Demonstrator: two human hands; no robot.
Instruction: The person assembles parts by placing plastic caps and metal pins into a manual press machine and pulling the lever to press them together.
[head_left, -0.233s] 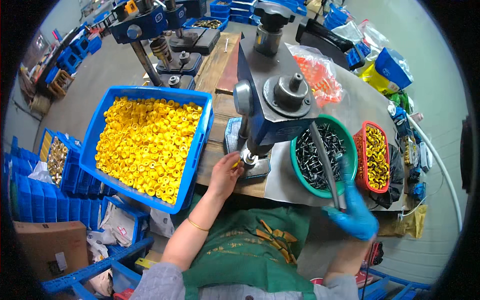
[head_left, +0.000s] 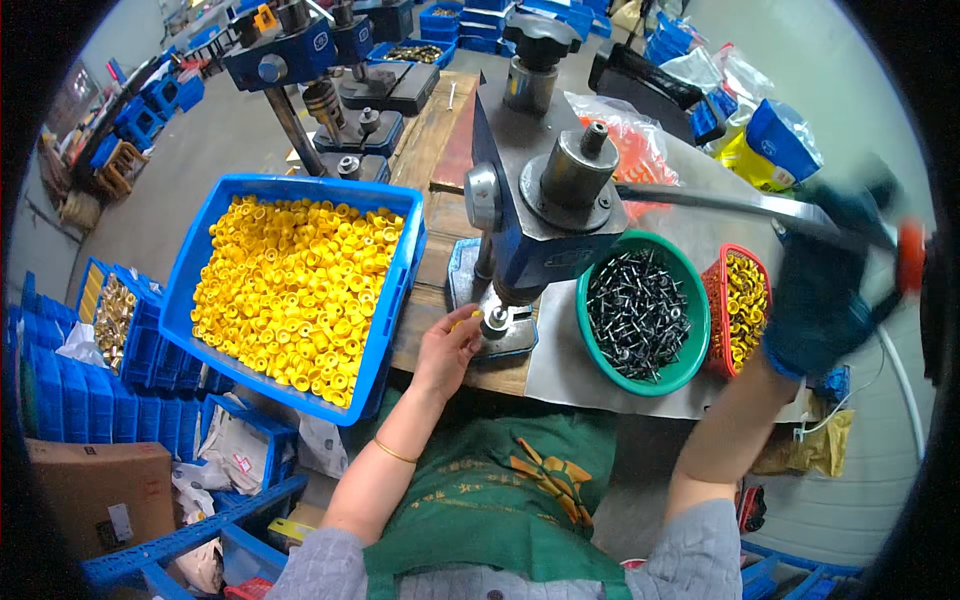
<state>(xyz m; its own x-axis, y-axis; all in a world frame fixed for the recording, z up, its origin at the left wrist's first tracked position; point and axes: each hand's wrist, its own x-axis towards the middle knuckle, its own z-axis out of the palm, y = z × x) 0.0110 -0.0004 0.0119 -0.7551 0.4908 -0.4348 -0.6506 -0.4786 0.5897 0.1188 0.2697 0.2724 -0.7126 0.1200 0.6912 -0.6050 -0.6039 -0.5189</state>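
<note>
A blue hand press stands on the wooden bench in front of me. My left hand rests at the press base and pinches a small yellow cap beside the die. My right hand, in a blue glove, is shut on the long metal press lever near its red knob, high at the right. A blue crate full of yellow caps sits to my left. A green bowl of dark screws lies right of the press.
A red basket of brass-yellow parts stands beside the green bowl. Bags of orange and yellow parts lie behind the press. More presses stand at the back. Blue bins and a cardboard box sit on the floor at my left.
My right hand has swung the lever up from low beside the green bowl to high at the right. My left hand stays at the press base.
</note>
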